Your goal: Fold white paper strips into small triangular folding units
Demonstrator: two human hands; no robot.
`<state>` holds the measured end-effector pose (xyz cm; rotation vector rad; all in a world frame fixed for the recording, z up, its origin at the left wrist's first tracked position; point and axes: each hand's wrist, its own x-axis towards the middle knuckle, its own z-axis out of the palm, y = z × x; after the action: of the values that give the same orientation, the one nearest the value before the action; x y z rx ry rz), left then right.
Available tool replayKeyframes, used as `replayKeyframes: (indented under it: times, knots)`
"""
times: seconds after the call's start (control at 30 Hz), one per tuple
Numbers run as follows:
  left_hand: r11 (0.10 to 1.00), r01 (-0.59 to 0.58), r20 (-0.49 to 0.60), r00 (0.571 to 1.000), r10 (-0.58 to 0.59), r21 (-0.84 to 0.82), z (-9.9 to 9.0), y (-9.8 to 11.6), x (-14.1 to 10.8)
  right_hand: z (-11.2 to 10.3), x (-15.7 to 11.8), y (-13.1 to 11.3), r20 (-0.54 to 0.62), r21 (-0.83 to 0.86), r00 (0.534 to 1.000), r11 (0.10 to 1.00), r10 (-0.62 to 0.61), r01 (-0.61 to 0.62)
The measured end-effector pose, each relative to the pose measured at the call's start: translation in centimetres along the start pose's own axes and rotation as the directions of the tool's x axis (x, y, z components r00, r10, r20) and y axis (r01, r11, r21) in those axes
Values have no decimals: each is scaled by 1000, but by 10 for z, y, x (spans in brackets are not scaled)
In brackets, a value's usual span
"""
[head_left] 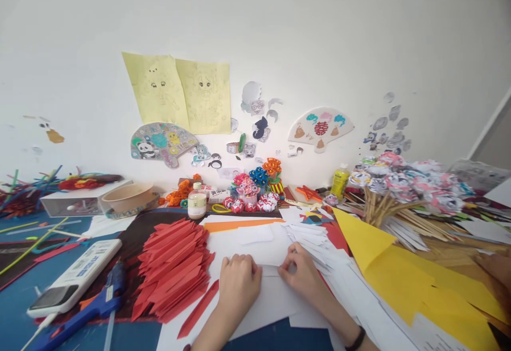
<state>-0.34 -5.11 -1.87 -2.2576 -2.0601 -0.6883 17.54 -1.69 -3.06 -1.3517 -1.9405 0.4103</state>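
A sheet of white paper point(267, 252) lies between my hands on a stack of larger white sheets point(275, 298). My left hand point(239, 282) is closed, its fingers curled at the sheet's left end. With thumb and forefinger bent together, my right hand point(301, 271) grips the right end. A narrow white piece point(255, 234) lies just beyond the sheet. Left of my left hand is a large pile of folded red paper strips point(175, 266), with one separate red strip point(198, 308) nearer to me. Many white paper strips point(311, 239) lie beyond my right hand.
A blue glue gun point(107, 292) and a white power bank point(75, 276) lie at left. Yellow paper point(415, 276) spreads at right, near another person's hand point(495, 266). Behind stand a glue bottle point(197, 202), beaded flowers point(259, 180) and bundled paper flowers on sticks point(399, 180).
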Motion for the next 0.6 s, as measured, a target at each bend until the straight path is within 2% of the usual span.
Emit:
replayKeyframes:
  times: [0.27, 0.43, 0.6]
  knots:
    - [998, 55, -5, 998, -55, -38, -3, -7, 1, 0, -1, 2, 5, 16, 1000, 1000, -20, 20]
    - [994, -60, -8, 998, 59, -94, -11, -3, 1, -5, -3, 1, -12, 10, 1000, 1000, -2, 2]
    - [984, -171, -4, 985, 171, -56, -15, 0, -2, -11, -5, -7, 1, 45, 999, 998, -40, 39]
